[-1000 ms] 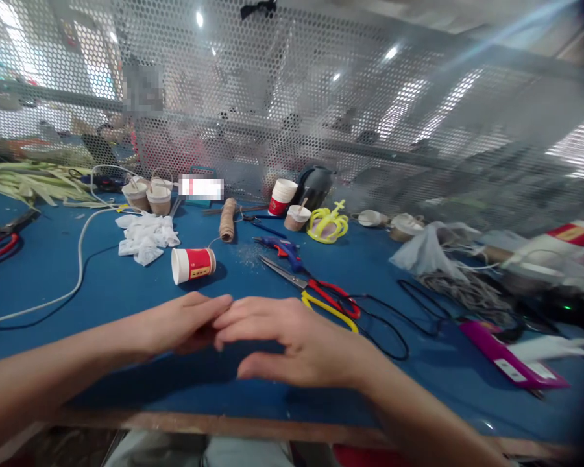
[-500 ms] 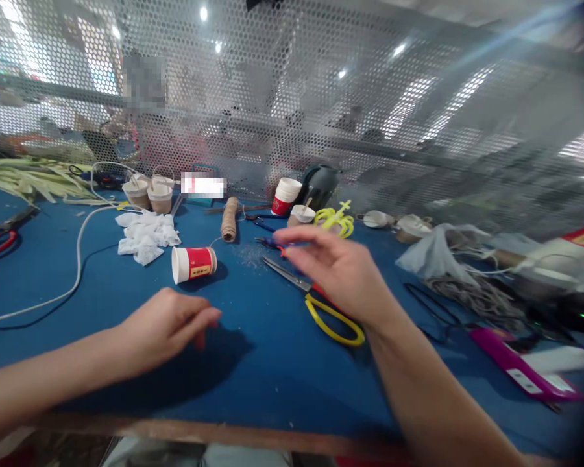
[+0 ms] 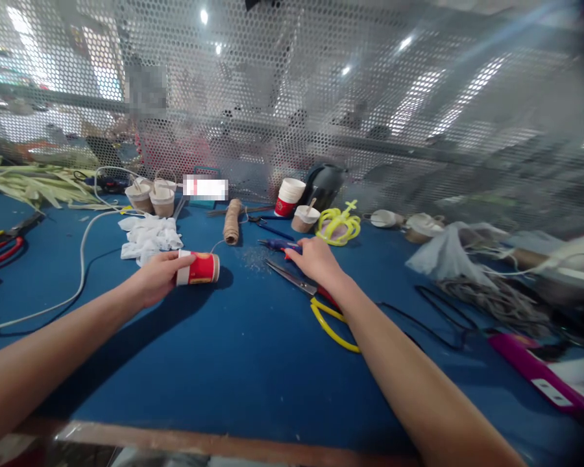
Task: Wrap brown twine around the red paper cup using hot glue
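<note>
Sideways, red paper cup (image 3: 203, 268) against the left hand (image 3: 159, 277).

A blue tabletop (image 3: 253, 376) with a brown near edge (image 3: 199, 443); a grey perforated screen (image 3: 253, 84) along the far side; bright lights (image 3: 204, 17) beyond.

Bright ceiling lights (image 3: 204, 16) glint through the perforated screen (image 3: 253, 84); a hazy bluish streak of glare crosses the upper right; a soft shadow spreads over the tabletop (image 3: 253, 376) below the left hand (image 3: 159, 277); the right edge is stretched, blurred and dark
</note>
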Motion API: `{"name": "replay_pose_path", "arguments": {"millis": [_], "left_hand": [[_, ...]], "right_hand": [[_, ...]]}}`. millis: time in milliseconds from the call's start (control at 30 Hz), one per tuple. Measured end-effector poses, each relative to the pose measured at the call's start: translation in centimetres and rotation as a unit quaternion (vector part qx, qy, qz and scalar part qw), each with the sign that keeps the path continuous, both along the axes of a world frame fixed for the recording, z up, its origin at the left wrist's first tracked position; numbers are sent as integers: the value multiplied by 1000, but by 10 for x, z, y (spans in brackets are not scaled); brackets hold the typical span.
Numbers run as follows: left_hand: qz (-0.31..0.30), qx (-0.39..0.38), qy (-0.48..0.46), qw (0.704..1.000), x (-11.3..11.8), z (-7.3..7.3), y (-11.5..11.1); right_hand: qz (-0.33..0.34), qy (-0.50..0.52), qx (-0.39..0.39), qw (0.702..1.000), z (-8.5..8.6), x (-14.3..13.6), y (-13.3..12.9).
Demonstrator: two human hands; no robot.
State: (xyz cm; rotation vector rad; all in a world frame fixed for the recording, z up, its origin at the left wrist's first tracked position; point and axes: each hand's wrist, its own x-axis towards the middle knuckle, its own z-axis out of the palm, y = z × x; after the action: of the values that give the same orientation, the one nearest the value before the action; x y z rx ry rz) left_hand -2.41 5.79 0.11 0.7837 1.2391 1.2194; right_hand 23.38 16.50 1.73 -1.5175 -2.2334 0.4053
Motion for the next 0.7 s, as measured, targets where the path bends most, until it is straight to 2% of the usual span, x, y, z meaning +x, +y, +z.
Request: {"name": "replay_pose_path", "arguments": {"millis": [67,167,233,300,400,533,633,700], "left_hand": [[-28,63,-39,997,8,3,-7],[-78,118,-39,989,16,7,-22],[-111,139,-23,984,19,8,-32],[-142,138,9,980,21,9,-40],[-191,92,-8,977,25,10,-44],[-181,67,-75,978,31,12,-41],[-215,96,12,972,32,11,-41],[-242,112,77,961,32,9,-42]], "right_hand": [[13,28,-24,999,5,-11,-19],[99,89,-128,983,11,-26,-54],[166,214,-235,933,13,-32,-73],[193,288,-285,894,15,-33,-86],[198,296,-284,890,18,-31,-94],[225,276,-289,889,19,-24,-93],[235,295,-295,878,19,-21,-90],[244,289,-270,886,18,-21,-89]]}}
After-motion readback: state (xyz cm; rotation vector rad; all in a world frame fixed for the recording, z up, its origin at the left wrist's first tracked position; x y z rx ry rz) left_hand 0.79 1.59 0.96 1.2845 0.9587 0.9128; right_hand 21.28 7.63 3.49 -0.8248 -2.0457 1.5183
